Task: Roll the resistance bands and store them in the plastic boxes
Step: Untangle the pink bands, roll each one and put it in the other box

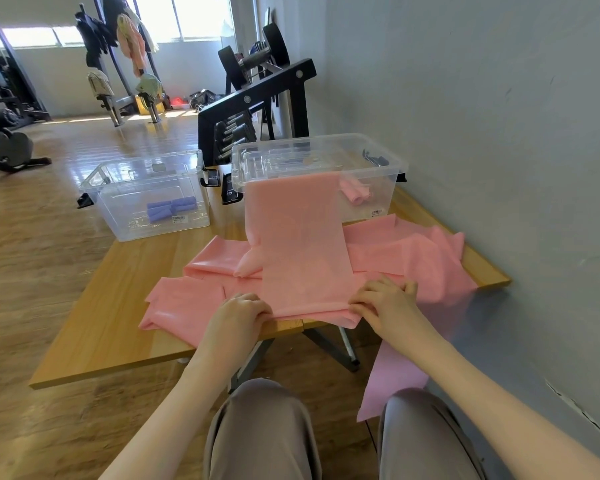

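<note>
Two boxes hold finished rolls, purple rolls (171,207) in the left box (146,195), one pink roll (355,194) in the right box (319,168), while my left hand (238,315) and right hand (383,303) pinch the pink band (302,251)'s near end on the table (111,341), more loose pink bands (413,251) unrolled.

We've got 2 clear plastic boxes (146,197) (326,168), 3 purple rolled bands (171,207), 1 pink roll (355,192), 2 hands (241,315) (383,301), 1 bench (118,323).
</note>
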